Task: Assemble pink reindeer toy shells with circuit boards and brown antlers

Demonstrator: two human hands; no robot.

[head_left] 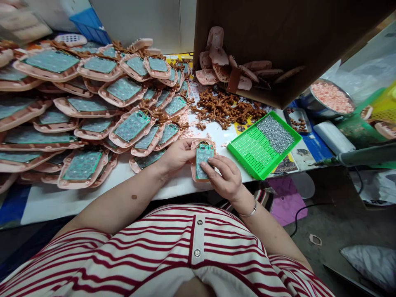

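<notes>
A pink plastic shell with a green circuit board (202, 159) in it rests at the table's front edge, board side up. My left hand (179, 156) grips its left rim between thumb and fingers. From the right, my right hand (224, 175) lies over the board's lower right part, fingers bent and fingertips touching it. Whether those fingertips pinch anything small cannot be seen. Thin wires curve along the shell's top end. Just right of my right hand is a green perforated tray (244, 154) with a heap of small metal screws (275, 132).
Stacked pink shells with circuit boards (99, 99) fill the left side. Brown antler-shaped pieces (219, 107) lie behind the work. A cardboard box (291, 49) holding pink covers (216, 55) stands at the back. An electric screwdriver (355, 156) and a bowl of pink bits (331, 97) are at right.
</notes>
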